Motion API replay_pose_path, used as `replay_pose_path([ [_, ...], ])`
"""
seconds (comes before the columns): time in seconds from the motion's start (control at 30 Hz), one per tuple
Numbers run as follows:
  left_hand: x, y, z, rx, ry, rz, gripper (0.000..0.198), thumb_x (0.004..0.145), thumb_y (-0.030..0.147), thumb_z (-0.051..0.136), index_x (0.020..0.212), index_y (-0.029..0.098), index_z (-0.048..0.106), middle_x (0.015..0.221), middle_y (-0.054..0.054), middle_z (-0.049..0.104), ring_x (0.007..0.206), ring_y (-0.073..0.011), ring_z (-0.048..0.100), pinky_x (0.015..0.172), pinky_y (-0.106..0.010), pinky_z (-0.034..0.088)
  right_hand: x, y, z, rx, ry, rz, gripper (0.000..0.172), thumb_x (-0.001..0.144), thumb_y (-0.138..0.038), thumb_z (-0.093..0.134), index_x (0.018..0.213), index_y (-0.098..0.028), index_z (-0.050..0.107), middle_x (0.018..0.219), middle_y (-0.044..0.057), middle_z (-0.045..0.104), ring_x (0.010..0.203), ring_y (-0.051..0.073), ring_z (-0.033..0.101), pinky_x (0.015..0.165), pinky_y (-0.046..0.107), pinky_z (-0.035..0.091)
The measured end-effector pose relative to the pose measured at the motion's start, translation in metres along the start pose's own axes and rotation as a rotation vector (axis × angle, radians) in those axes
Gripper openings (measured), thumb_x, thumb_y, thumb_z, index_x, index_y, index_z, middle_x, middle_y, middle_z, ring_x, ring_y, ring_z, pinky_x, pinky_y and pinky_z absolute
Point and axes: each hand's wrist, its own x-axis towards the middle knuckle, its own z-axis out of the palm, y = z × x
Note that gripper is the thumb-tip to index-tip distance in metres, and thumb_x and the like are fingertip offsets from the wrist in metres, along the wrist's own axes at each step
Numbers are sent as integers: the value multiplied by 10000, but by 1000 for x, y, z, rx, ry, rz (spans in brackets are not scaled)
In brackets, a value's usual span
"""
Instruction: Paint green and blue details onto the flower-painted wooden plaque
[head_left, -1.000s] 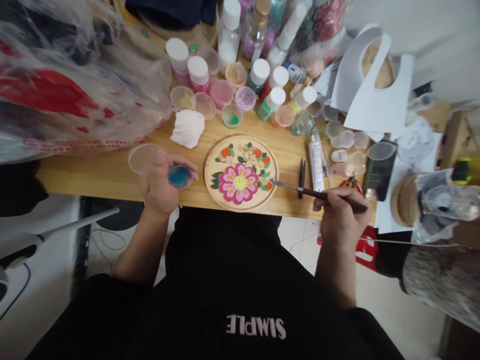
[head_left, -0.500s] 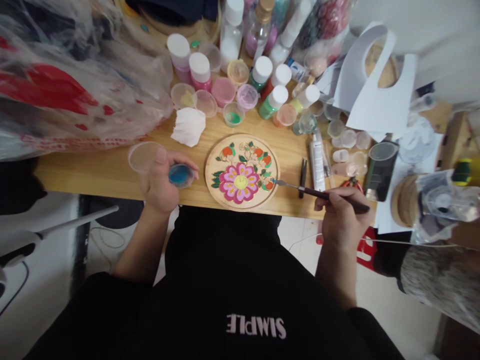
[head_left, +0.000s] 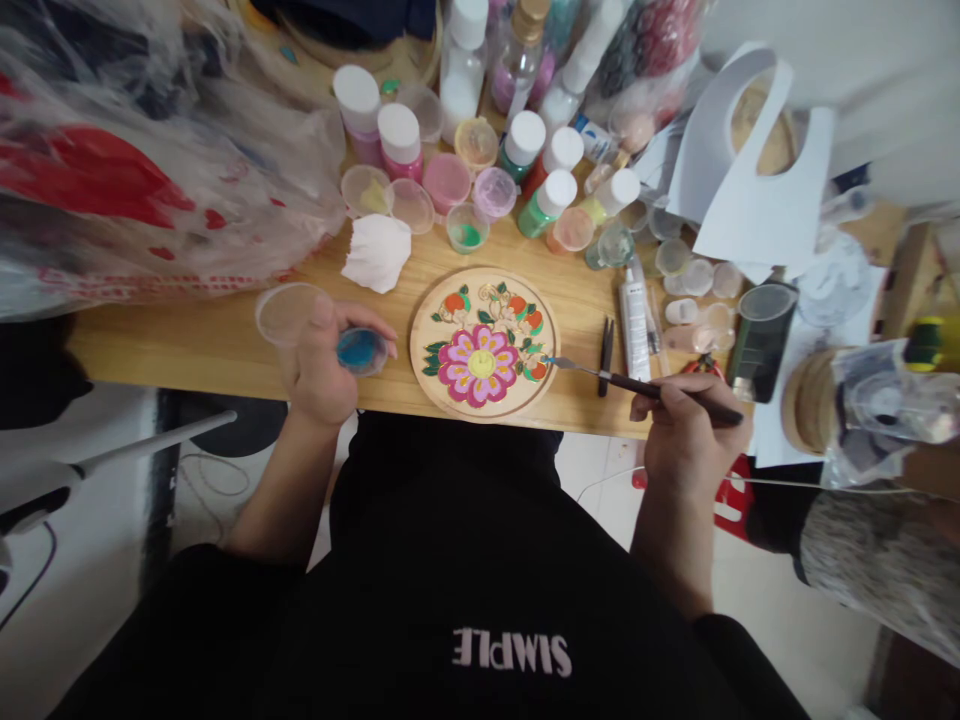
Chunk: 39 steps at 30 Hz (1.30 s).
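My left hand [head_left: 324,365] is closed round a small clear plastic cup [head_left: 361,351] with blue paint in it; the cup's round clear lid [head_left: 289,312] sticks out on the far side of the hand. Between my hands lies a round wooden board [head_left: 424,310] with a gold-outlined floral design, a big pink flower [head_left: 478,365] and smaller orange and green shapes. In my right hand [head_left: 690,430] is a palette knife [head_left: 637,385] with a dark handle, held like a pen. Its thin metal blade carries a little blue at the tip, over the board's right edge.
Behind the board stand open paint cups [head_left: 468,229] and several white-capped paint bottles [head_left: 548,203]. A crumpled tissue [head_left: 377,252] lies left of them. Black tweezers [head_left: 605,357] and a white tube [head_left: 636,330] lie right of the board. A large plastic bag [head_left: 165,200] bulges over the table's left.
The palette knife and my right hand have shifted very slightly to the right. My left hand and the cup stay where they were.
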Motion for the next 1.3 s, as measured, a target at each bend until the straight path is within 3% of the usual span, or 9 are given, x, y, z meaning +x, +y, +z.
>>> replay_pose_path([
  [0.33,0,2,0,-14,-19,18,694,816,798,571,502,196,710,443,-65,615,362,-119,496,334,-268,323,-1,-1,2,-39,2,16,62,660,-201,732,639,-189,674,512,-57,595,377,96,531,444,264,496],
  [0.7,0,-3,-2,0,-23,39,793,862,854,465,508,182,697,440,-76,592,361,-116,494,332,-262,312,0,-1,6,-24,-5,14,42,648,-184,727,634,-191,688,513,-60,613,388,94,542,446,244,484],
  [1.07,-1,-5,-3,-10,-20,42,771,883,830,462,523,196,712,454,-76,601,370,-120,499,343,-276,326,1,-2,8,-4,-15,8,63,665,-156,740,637,-185,691,519,-52,619,399,94,551,440,238,484],
  [1.3,-2,-3,-2,-20,-3,9,809,869,852,463,527,161,707,459,-83,609,379,-107,493,353,-264,327,3,-7,9,16,12,-37,75,629,-176,754,599,-191,687,491,-51,615,357,92,512,397,233,422],
])
